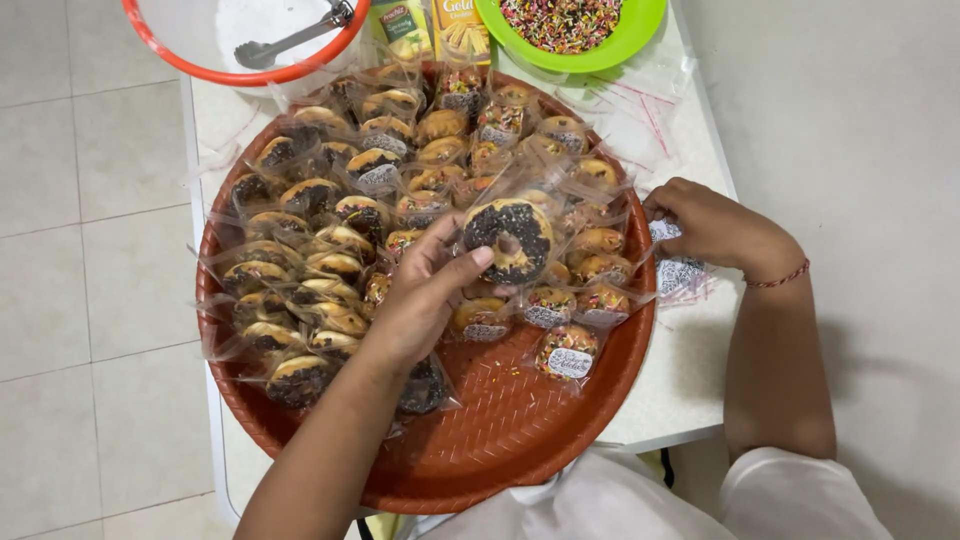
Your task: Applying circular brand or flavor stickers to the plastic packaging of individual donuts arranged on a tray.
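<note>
My left hand (425, 290) holds up a chocolate-topped doughnut (508, 238) by its edge, over a big round reddish-brown woven tray (500, 430). The tray is packed with several small doughnuts in clear wrappers (330, 215), some with dark crumbs, some with coloured sprinkles. My right hand (705, 222) rests at the tray's right rim, fingers pinching at a stack of clear bags with patterned labels (680, 270) on the white table.
At the table's far edge stand a green bowl of coloured sprinkles (570, 25), an orange-rimmed bowl (245, 40) with metal tongs (295, 35) in it, and two yellow-green boxes (432, 25). Loose clear bags (640, 115) lie beside the tray. Tiled floor surrounds the small table (690, 380).
</note>
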